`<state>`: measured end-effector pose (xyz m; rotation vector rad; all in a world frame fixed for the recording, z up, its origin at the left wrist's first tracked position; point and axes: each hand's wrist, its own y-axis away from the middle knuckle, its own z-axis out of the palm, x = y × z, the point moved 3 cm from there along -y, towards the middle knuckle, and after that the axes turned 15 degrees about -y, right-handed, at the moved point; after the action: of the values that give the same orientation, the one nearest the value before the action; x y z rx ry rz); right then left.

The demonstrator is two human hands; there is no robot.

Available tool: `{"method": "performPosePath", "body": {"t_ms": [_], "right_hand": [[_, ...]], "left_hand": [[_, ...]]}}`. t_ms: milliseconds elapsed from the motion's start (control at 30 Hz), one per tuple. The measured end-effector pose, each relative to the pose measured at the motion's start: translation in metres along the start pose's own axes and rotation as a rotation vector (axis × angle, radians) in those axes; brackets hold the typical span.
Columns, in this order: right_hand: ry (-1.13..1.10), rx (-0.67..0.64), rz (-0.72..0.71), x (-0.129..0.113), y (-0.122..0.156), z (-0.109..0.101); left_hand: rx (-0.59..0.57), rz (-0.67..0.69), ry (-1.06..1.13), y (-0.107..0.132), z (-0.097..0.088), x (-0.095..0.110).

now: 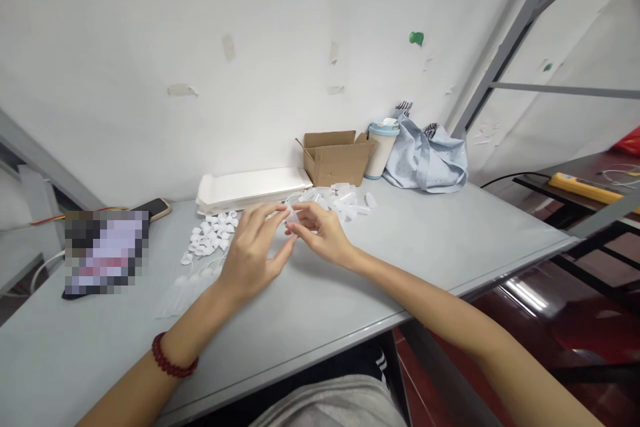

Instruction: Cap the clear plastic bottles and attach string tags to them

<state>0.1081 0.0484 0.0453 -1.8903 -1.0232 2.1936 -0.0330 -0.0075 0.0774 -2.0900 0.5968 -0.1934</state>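
Observation:
Both my hands meet over the middle of the grey table (425,240). My left hand (253,247), with a red bead bracelet on its wrist, has its fingers curled toward a small clear plastic piece (293,217). My right hand (323,233) pinches that same piece from the other side. A heap of small white caps (210,240) lies just left of my left hand. A pile of clear plastic tubes (343,200) lies just beyond my right hand. Several clear pieces (185,290) lie near my left forearm.
A white flat tray (250,188) and an open cardboard box (335,157) stand at the back by the wall. A cup with a blue lid (383,147) and a light blue cloth bag (427,160) sit right of them. A phone (155,208) lies back left.

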Motion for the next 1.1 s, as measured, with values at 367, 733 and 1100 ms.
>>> {"method": "performPosePath", "body": {"t_ms": [367, 733, 1100], "right_hand": [[-0.328, 0.030, 0.277, 0.001, 0.001, 0.008], [-0.161, -0.013, 0.314, 0.002, -0.002, 0.008], [-0.113, 0.009, 0.310, 0.004, -0.003, 0.004]], "left_hand": [[-0.081, 0.097, -0.130, 0.002, 0.006, 0.000], [-0.434, -0.070, 0.016, 0.046, -0.010, -0.044], [-0.623, -0.097, -0.022, 0.067, -0.013, -0.049]]}}
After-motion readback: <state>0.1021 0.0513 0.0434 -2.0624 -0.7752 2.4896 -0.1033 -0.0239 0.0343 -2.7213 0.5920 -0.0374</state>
